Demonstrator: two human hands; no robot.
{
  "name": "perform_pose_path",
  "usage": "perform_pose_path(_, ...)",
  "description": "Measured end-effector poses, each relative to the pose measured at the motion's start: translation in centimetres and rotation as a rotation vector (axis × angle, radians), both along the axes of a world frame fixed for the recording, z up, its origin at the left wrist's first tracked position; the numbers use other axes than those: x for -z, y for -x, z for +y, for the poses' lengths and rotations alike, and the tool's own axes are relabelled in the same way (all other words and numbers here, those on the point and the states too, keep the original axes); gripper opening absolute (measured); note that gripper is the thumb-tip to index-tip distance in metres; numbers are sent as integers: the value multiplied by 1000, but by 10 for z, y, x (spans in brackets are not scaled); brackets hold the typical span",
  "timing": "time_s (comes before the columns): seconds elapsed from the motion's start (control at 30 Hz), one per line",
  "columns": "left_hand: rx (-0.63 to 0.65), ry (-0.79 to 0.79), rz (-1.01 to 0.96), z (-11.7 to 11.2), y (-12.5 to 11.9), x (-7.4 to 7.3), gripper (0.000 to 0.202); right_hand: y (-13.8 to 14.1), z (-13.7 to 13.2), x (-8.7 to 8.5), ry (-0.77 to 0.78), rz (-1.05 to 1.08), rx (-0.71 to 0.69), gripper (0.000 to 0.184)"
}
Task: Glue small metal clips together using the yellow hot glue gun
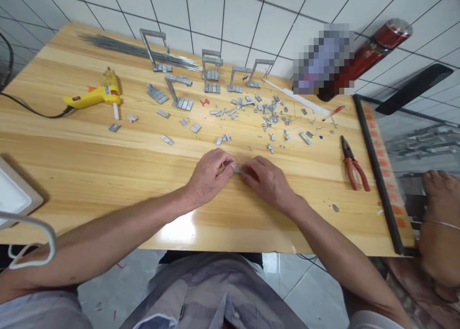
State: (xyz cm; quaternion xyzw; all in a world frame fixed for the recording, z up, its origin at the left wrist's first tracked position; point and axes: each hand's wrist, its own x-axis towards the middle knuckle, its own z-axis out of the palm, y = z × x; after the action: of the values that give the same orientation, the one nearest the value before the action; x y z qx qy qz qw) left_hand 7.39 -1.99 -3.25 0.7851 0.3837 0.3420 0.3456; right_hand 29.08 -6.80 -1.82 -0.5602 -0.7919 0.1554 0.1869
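Note:
My left hand and my right hand meet over the middle of the wooden table. A small grey flat strip spans the gap between them, its ends pinched in the fingertips of both hands. Just beyond my hands lie small grey pieces and a scattered heap of grey scraps. Behind these stand several grey hook-shaped frames on slatted bases, the nearest frame being left of the scraps.
A yellow hot glue gun lies at the left, its cord running off the edge. Red-handled pliers rest at the right beside a black-edged panel. Thin grey rods and a red flask are at the back. Another person's hand is far right.

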Motion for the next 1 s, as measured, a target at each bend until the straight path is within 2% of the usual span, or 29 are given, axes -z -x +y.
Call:
perform_pose_path(0.07, 7, -36, 35, 0, 1, 3, 14, -13, 1, -7, -50, 58, 59, 14)
perform_pose_path(0.13, 19, -106, 96, 0, 1, 6, 12, -33, 3, -16, -91, 87, 191, 15)
perform_pose_path(0.23, 57, -226, 259, -2, -1, 12, 21, -67, 7, -25, -147, 83, 357, 13)
perform_pose_path(0.33, 101, -269, 356, -1, -2, 16, 13, -95, 7, -24, -137, 83, 470, 15)
perform_pose_path(0.43, 101, -237, 269, 2, -3, 15, 10, -112, 6, -15, -113, 103, 557, 20)
perform_pose_path(0.57, -19, -152, 20, 8, -1, 10, 9, -129, 6, -5, -143, 133, 657, 23)
perform_pose_path(0.63, -70, -108, -31, 10, 0, 9, 9, -139, 8, -5, -159, 140, 708, 22)
perform_pose_path(0.7, -47, -112, -18, 10, 0, 11, 11, -150, 13, -7, -188, 133, 743, 22)
perform_pose_path(0.83, 77, -190, 108, 7, 1, 15, 18, -173, 26, -14, -239, 53, 795, 19)
perform_pose_path(1.0, 84, -245, 208, 3, 1, 17, 17, -193, 46, -12, -202, -58, 813, 17)
